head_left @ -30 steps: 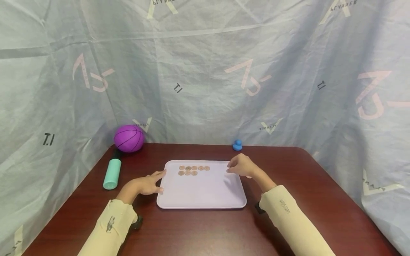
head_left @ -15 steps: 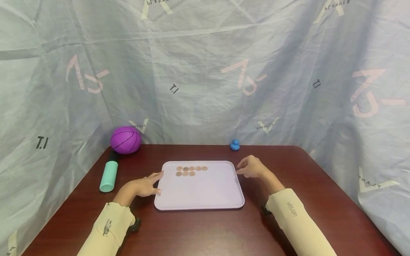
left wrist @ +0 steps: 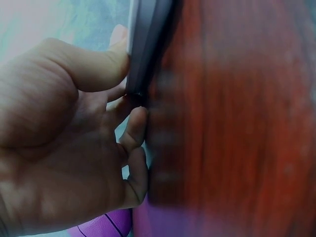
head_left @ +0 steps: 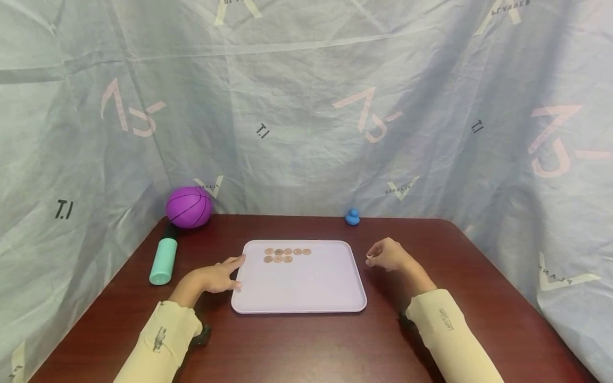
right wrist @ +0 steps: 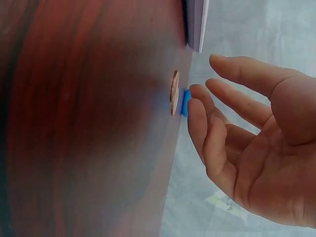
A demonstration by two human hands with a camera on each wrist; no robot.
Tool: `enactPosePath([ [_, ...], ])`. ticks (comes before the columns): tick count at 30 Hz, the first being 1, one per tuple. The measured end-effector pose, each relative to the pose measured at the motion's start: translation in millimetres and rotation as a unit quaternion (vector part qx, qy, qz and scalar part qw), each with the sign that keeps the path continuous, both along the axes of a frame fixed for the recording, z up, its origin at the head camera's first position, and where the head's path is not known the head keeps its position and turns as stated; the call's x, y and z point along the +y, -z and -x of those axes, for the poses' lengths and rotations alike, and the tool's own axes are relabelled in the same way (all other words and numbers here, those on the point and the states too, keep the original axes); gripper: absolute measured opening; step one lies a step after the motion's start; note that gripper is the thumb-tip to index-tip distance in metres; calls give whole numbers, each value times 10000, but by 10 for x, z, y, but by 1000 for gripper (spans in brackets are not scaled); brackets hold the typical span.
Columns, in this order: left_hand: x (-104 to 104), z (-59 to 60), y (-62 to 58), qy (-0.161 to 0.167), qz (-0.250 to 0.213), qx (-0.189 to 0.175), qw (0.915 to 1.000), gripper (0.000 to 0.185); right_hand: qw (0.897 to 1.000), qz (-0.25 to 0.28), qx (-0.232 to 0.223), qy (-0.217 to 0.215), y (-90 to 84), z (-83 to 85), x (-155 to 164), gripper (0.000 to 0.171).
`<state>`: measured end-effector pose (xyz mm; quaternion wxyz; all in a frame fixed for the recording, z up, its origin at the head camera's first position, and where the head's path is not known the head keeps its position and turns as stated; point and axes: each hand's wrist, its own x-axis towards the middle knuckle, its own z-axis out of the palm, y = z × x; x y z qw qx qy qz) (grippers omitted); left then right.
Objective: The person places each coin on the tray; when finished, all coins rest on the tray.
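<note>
On the table lies a white tray (head_left: 301, 290). Copper-coloured coins (head_left: 278, 259) form two rows near its far left part, the back row longer than the front one. My left hand (head_left: 216, 277) rests at the tray's left edge, thumb and index finger touching the rim; in the left wrist view, the thumb meets the tray wall (left wrist: 143, 44). Just right of the tray, my right hand (head_left: 389, 255) hovers low over the table. The right wrist view shows its thumb and fingers apart, holding nothing, with coins (right wrist: 174, 93) on the table beside the fingertips.
A purple ball (head_left: 189, 207) sits at the back left corner, with a mint-green bottle (head_left: 164, 260) lying in front of it. At the table's back edge stands a small blue duck (head_left: 353, 217). A grey cloth (head_left: 306, 133) hangs behind the table (head_left: 306, 351).
My right hand has moved right, from over the tray's right part to the table beside it. My left hand stays at the tray's left edge, and the coin rows look the same.
</note>
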<state>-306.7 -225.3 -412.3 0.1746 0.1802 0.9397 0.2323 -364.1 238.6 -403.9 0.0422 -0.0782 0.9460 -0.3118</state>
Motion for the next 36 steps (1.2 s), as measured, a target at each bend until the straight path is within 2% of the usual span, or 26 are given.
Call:
enactPosePath([
  [8,9,18,-22,34,-69,101,9999,82,9996,31,-285,23,30,-20,83,23],
  [18,-5,-2,-42,5,-21,83,10000,82,9974,96,-710,7,61,1,103,29],
  [27,-32,-33,-29,8,-136,116,9998,82,9977,-27,-639,-201,89,15,88,33],
  [32,-23,-15,-12,-44,-99,92,9999,83,9984,-193,-496,-185,111,22,91,22],
  [36,-13,1,13,-30,-101,98,9999,82,9982,-313,-465,-227,110,16,102,23],
])
